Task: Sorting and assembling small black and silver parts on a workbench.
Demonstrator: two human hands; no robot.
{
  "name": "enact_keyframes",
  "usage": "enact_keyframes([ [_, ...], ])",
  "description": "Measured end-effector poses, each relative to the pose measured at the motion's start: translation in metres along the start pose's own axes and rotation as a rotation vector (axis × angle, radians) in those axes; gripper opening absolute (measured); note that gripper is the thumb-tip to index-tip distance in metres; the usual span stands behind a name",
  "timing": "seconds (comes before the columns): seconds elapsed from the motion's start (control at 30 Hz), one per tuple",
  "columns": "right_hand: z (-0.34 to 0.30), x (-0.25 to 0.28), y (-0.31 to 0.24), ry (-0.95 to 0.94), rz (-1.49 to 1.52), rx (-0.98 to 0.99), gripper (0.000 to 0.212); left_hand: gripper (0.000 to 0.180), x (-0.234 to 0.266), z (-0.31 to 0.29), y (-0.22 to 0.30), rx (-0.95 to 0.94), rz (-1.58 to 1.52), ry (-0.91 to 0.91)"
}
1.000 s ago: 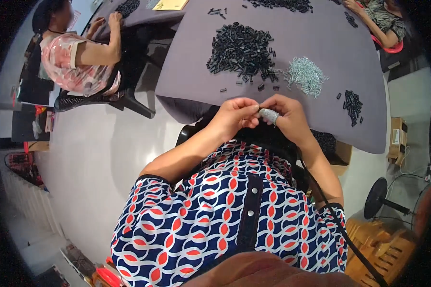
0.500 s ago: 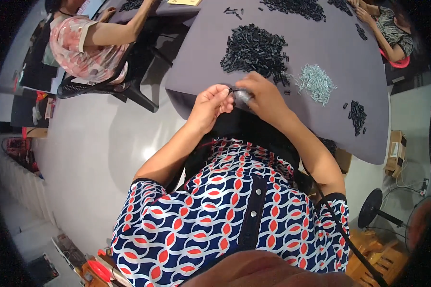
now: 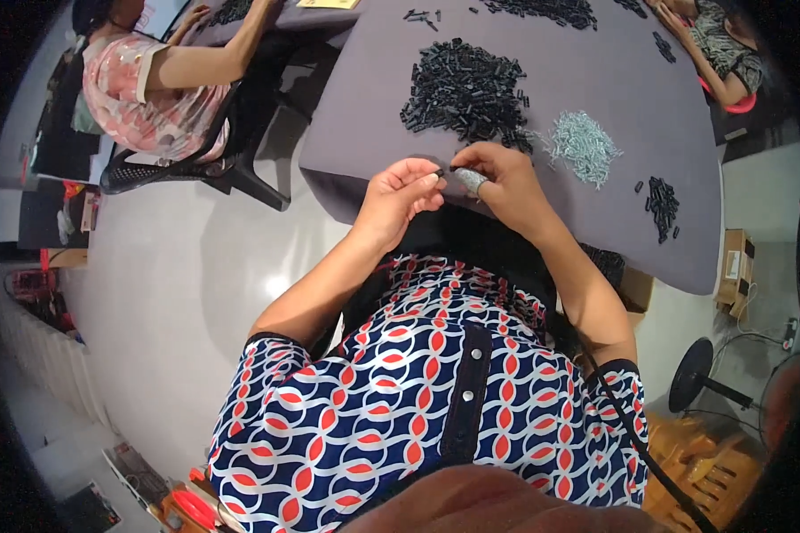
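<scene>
Just over the near edge of the table (image 3: pixel 346 160), both my hands are raised close together. My left hand (image 3: pixel 398 201) pinches a small black part (image 3: pixel 440 172) between thumb and fingertips. Facing it, my right hand (image 3: pixel 511 184) has its thumb and forefinger closed at a dark bit (image 3: pixel 454 168), too small to make out. Something silvery (image 3: pixel 469 180) shows along the right thumb; whether it is a wrap or held pieces I cannot tell. Beyond the hands lies a large heap of small black parts (image 3: pixel 462 89). To its right is a pile of pale, shiny small pieces (image 3: pixel 584 149).
A smaller black pile (image 3: pixel 661 209) lies near the table's right edge. Other people sit at the far left (image 3: pixel 155 93) and far right (image 3: pixel 728 53). A black chair (image 3: pixel 240 169) stands left of the table; a fan (image 3: pixel 691 373) and cardboard box (image 3: pixel 735 271) are at right.
The right hand has turned and drawn slightly to the right, leaving a small gap between the fingertips of both hands. The view has shifted a little.
</scene>
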State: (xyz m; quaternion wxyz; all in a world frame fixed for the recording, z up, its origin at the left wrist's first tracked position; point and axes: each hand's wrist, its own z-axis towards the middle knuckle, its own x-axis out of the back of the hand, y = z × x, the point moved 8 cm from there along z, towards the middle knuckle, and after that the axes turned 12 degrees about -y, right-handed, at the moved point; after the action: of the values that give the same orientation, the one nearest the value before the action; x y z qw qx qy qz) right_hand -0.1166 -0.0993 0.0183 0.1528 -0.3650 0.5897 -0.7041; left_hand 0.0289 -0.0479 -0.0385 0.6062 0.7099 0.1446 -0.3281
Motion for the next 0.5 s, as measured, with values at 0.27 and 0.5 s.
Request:
enact_keyframes([
  [0.27,-0.048,0.027,0.044,0.114,0.374,-0.168,0.014,0.018,-0.014,0.012,-0.02,0.129,0.01,0.0],
  [0.5,-0.057,0.046,0.026,0.242,-0.291,0.008,0.018,0.03,-0.015,0.021,-0.022,0.124,0.358,0.047],
])
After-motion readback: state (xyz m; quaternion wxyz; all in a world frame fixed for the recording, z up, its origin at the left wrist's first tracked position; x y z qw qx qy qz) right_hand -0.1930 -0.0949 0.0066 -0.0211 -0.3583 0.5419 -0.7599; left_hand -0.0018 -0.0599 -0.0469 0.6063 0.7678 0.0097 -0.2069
